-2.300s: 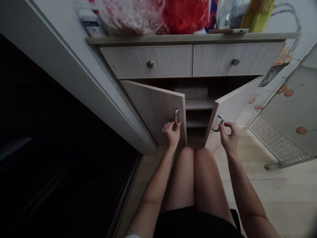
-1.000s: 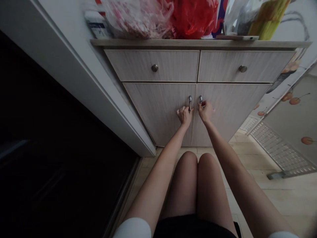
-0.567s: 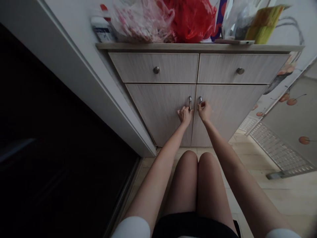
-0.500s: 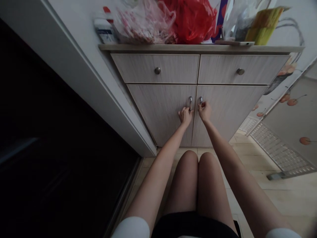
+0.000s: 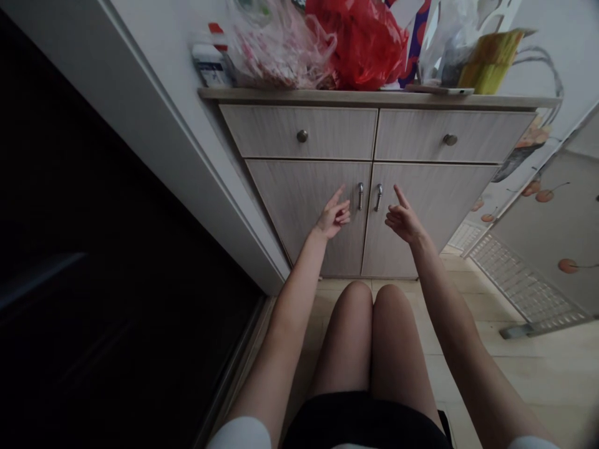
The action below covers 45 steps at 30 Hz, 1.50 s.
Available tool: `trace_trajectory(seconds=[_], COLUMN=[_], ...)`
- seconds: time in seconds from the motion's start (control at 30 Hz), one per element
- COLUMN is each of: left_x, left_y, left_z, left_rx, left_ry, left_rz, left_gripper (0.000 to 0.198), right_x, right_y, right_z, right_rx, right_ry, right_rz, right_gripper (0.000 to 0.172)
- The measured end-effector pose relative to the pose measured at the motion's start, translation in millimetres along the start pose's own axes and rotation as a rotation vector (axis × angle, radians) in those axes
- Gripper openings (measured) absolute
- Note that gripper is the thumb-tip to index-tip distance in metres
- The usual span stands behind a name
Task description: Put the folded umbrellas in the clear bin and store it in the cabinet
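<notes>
Cabinet doors [image 5: 304,212] stand shut above pale floor tiles [image 5: 538,368].

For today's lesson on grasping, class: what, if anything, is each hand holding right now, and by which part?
Nothing is held: the left hand and the right hand are both empty, apart from the left door's metal handle and the right door's metal handle.

Cabinet [image 5: 374,98] is the reference. Its upper row holds two drawers [image 5: 299,132], with two doors [image 5: 290,212] directly below and two door handles [image 5: 360,196] at the centre. Two plastic bags [image 5: 358,47] lie on top. A door frame [image 5: 187,156] stands to its left, a glass panel [image 5: 552,231] to its right, and a tile floor [image 5: 528,374] lies before it. The left hand [image 5: 333,217] is before the left door, the right hand [image 5: 403,222] before the right door, both just beside the handles.
</notes>
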<state>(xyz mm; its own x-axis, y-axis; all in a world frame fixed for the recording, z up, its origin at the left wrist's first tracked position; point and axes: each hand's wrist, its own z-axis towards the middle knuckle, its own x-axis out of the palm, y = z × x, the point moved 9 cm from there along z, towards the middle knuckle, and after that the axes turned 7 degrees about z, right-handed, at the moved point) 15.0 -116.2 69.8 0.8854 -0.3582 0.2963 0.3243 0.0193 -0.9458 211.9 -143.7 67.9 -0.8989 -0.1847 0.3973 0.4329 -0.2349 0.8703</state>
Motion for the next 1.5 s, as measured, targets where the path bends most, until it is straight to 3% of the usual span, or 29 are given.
trace_trajectory(seconds=[0.07, 0.2, 0.37, 0.5, 0.63, 0.8, 1.0, 1.07, 1.17, 1.3, 1.5], left_x=[7.2, 11.0, 16.8, 18.7, 14.8, 5.5, -8.5, -3.3, 5.0, 7.1, 0.6], left_y=[-13, -9, 18, 30, 31, 37, 42, 42, 44, 39, 32], left_z=[-13, -29, -32, -31, -30, -10, 46, 61, 71, 46, -33], left_rx=[0.035, 0.105, 0.124, 0.124, 0.127, 0.074, 0.090, 0.099, 0.101, 0.183, 0.317], left_ry=[0.054, -0.021, -0.024, -0.015, -0.049, -0.127, -0.468, -0.479, -0.402, -0.388, -0.500], left_rz=[-0.219, -0.453, -0.589, -0.599, -0.430, -0.081, 0.509, 0.666, 0.757, 0.892, 1.059], left_gripper=[0.060, 0.060, 0.060, 0.058, 0.056, 0.054, 0.046, 0.039, 0.029, 0.018, 0.012], right_x=[12, 23, 19, 11, -4, -13, -27, -24, -22, -23, -21], right_y=[10, 18, 0, -13, -19, -19, -25, -31, -42, -41, -27], right_z=[-16, -30, -28, -27, -27, -7, 42, 56, 68, 54, -5], right_rx=[0.001, -0.059, -0.064, -0.061, -0.032, -0.054, -0.212, -0.212, -0.148, -0.178, -0.298], right_ry=[0.132, 0.259, 0.252, 0.173, -0.003, -0.074, -0.352, -0.356, -0.311, -0.296, -0.200], right_rz=[0.216, 0.466, 0.610, 0.589, 0.369, 0.025, -0.684, -0.771, -0.776, -0.734, -0.666], right_gripper=[0.091, 0.086, 0.083, 0.083, 0.077, 0.069, 0.059, 0.050, 0.041, 0.039, 0.042])
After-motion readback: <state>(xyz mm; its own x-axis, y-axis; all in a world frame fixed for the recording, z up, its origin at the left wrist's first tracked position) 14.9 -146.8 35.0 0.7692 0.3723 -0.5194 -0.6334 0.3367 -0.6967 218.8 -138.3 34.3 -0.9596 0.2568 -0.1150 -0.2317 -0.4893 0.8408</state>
